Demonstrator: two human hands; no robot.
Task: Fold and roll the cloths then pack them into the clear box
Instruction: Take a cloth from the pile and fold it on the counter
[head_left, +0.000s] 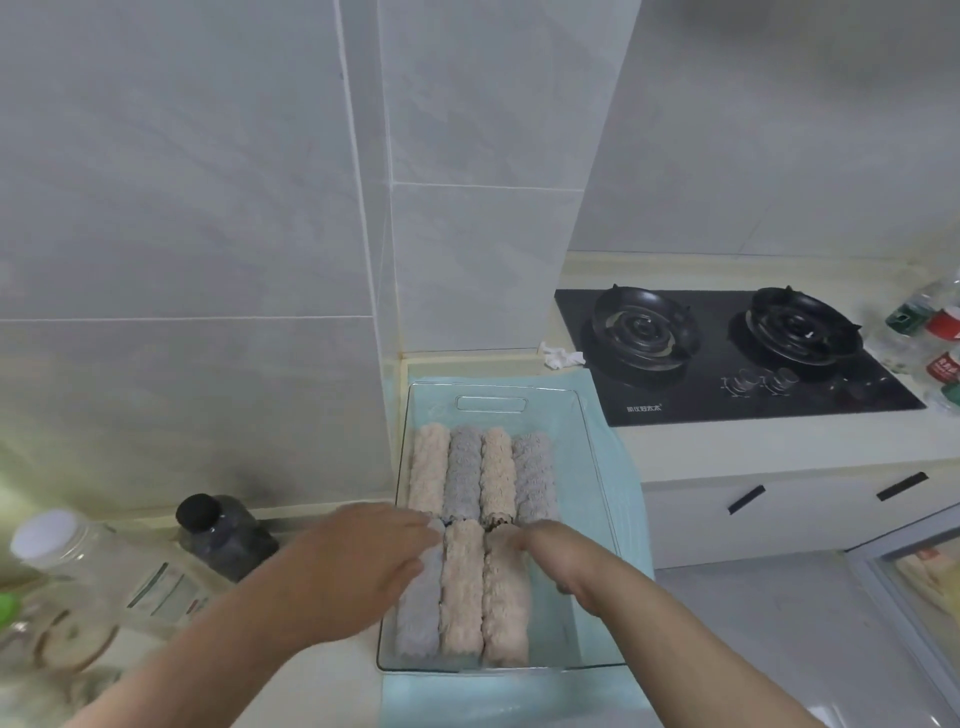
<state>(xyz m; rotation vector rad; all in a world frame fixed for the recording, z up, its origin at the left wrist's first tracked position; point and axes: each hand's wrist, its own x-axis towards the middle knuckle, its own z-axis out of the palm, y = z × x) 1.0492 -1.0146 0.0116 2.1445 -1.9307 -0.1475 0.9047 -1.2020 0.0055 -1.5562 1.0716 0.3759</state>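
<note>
While both hands reach into the clear box (597, 467), the left hand (358, 566) lies palm down with its fingers loosely together, resting on the top end of a grey roll (418, 618) at the left of the near row. The right hand (556, 561) is bent down at the wrist, its fingers curled onto the top end of the beige roll (505, 608) at the right of that row; whether it pinches the cloth or only presses on it cannot be told, since the fingertips are hidden. Between these two lies another beige roll (461, 587), touching both neighbours. Beyond the hands, a far row of four rolls lies side by side: beige (429, 467), grey (464, 470), beige (497, 470) and grey (535, 475), their near ends meeting the near row. To the right of the near row, part of the box floor is bare. Under the box lies a light blue cloth (631, 499), spread flat on the pale countertop (332, 691) and showing past the box on its far, right and near sides. To the left stand a dark jar with a black lid (223, 535) and a clear jar with a white lid (78, 556). To the right, well apart, sits a black two-burner gas stove (727, 353), with a small crumpled white scrap (561, 356) near its left edge.
</note>
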